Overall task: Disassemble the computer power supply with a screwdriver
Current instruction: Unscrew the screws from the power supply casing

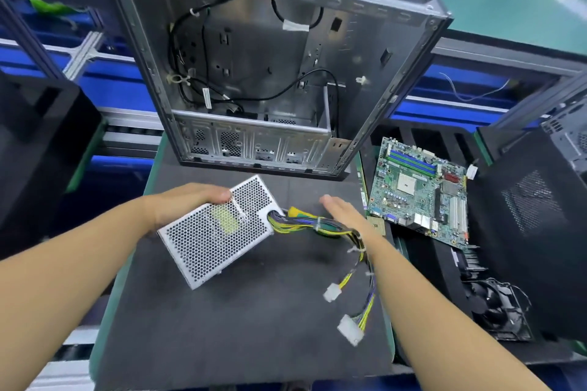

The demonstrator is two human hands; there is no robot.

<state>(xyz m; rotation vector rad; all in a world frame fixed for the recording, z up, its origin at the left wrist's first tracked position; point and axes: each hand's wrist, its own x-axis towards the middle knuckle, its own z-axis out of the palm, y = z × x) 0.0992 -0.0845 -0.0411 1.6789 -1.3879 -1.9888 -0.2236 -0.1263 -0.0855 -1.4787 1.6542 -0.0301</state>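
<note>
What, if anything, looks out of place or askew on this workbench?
The power supply sits askew, gripped at one corner by the left hand, its cable bundle sprawled under the open right hand. The motherboard lies crooked beside the mat. No screwdriver shows.

Pretty bright and even, overhead shop lighting we'd say, shadows all soft. We only spot a faint dark smudge on the dark grey foam mat (241, 327) beside the perforated silver metal power supply box (209, 241). The bare steel computer case (254, 51) shows mild sheen on its top rim. The right hand (341, 211) and white plastic cable plugs (349, 328) are motion-smeared, and the wide lens bends the blue shelf rails (108, 76) at the soft edges.
</note>
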